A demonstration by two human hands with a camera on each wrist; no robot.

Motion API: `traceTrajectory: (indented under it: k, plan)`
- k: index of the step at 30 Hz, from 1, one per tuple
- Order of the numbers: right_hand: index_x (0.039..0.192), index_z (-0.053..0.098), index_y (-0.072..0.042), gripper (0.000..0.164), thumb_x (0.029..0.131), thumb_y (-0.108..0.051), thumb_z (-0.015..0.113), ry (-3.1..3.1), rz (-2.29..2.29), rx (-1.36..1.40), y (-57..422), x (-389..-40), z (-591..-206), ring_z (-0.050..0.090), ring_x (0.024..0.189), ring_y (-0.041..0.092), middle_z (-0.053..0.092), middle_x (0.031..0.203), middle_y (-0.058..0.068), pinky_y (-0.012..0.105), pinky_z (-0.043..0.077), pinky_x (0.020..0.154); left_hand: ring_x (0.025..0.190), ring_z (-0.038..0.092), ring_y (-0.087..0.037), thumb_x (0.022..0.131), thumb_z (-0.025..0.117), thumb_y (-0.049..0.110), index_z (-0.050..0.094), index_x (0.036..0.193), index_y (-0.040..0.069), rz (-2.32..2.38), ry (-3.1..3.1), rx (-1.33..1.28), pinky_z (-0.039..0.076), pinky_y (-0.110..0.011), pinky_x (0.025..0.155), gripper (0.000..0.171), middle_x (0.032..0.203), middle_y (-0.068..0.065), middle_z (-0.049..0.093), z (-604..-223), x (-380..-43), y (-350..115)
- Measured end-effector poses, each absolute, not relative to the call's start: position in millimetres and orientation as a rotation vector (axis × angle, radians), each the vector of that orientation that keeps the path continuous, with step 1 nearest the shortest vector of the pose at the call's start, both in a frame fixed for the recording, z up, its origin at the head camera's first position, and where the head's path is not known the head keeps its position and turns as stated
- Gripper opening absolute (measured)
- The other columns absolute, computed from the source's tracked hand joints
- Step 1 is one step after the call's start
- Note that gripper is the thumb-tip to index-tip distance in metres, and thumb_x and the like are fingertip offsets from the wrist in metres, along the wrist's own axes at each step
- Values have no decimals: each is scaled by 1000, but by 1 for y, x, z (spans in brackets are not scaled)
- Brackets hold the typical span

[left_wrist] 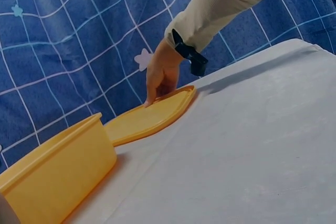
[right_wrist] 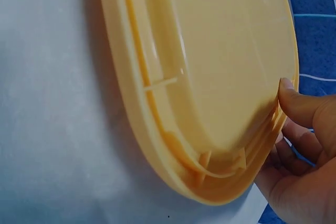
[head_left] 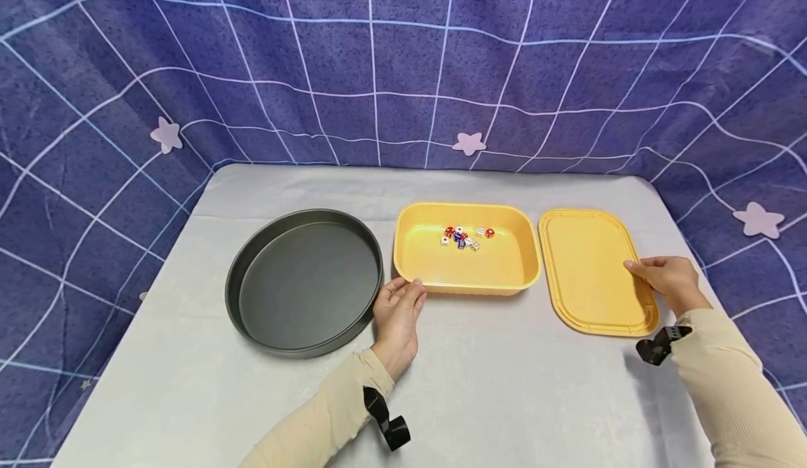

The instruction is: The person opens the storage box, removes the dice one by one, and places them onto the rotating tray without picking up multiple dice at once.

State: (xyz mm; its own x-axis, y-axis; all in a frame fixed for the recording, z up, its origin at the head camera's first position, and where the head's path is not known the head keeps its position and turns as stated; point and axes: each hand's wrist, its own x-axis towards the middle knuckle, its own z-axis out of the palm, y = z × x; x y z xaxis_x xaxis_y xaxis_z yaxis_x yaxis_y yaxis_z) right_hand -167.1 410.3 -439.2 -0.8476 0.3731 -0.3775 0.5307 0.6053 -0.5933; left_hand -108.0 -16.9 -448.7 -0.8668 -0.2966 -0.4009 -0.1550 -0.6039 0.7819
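Observation:
A yellow rectangular plastic container [head_left: 466,279] stands at the table's middle, with several red, white and blue dice [head_left: 461,238] in it. My left hand [head_left: 397,317] holds its near left corner, thumb at the rim and fingers against the outer wall. Only a sliver of that hand shows in the left wrist view. To the container's right is its yellow lid [head_left: 589,272], grooved and ribbed along the border. My right hand [head_left: 671,280] pinches the lid's right edge, thumb on the upper face and fingers beneath. In the right wrist view the lid [right_wrist: 226,77] looks tilted, with a shadow beside it.
A round dark pan [head_left: 309,286] stands left of the container, its right side close to my left hand. Pale grey cloth [head_left: 504,384] covers the table. Behind and at both sides hangs a blue curtain [head_left: 403,62] with light lines and stars.

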Motion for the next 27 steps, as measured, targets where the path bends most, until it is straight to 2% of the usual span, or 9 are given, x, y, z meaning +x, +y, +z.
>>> traceTrajectory:
  k: [2, 4, 7, 9, 14, 17, 27]
  plan:
    - [125, 54, 11, 67, 88, -44, 65, 2637, -1048, 760, 408, -166, -439, 52, 80, 14, 60, 77, -5, 24, 43, 65, 81, 58, -15, 88, 62, -8, 43, 115, -7, -2630, -1361, 779, 52, -33, 87, 33, 97, -10, 51, -449, -108, -17]
    - [121, 56, 12, 64, 88, -43, 64, 2676, -1007, 753, 406, -165, -438, 51, 87, 22, 64, 86, 8, 28, 41, 67, 82, 58, -16, 88, 62, -7, 43, 115, -7, -2632, -1362, 779, 52, -33, 88, 34, 97, -10, 51, -449, -108, -17]
    - [116, 59, 12, 60, 89, -42, 64, 2733, -947, 735, 403, -164, -436, 49, 91, 31, 62, 101, 22, 32, 38, 68, 84, 58, -16, 88, 63, -6, 43, 114, -6, -2635, -1360, 782, 52, -33, 88, 33, 97, -10, 51, -449, -108, -18]
    - [113, 61, 11, 58, 89, -42, 64, 2761, -916, 722, 402, -163, -436, 49, 91, 33, 62, 102, 24, 33, 37, 67, 85, 58, -17, 88, 64, -6, 44, 113, -5, -2636, -1360, 785, 52, -33, 88, 32, 97, -11, 51, -449, -108, -18]
    - [106, 63, 11, 55, 89, -41, 65, 2799, -883, 712, 400, -162, -437, 50, 90, 35, 65, 90, 18, 34, 37, 65, 84, 58, -17, 88, 63, -6, 45, 112, -4, -2633, -1364, 782, 52, -33, 87, 30, 97, -10, 51, -449, -108, -18]
    - [104, 63, 11, 54, 89, -41, 65, 2821, -852, 703, 400, -161, -437, 50, 90, 37, 65, 88, 20, 35, 37, 64, 83, 59, -16, 88, 63, -6, 44, 112, -4, -2635, -1368, 763, 52, -33, 87, 30, 96, -10, 52, -450, -108, -18]
    - [105, 63, 11, 54, 88, -41, 66, 2818, -841, 727, 398, -160, -438, 49, 92, 39, 64, 96, 24, 35, 37, 64, 82, 60, -15, 88, 64, -5, 44, 112, -6, -2633, -1384, 746, 52, -33, 87, 31, 94, -9, 54, -450, -107, -19]
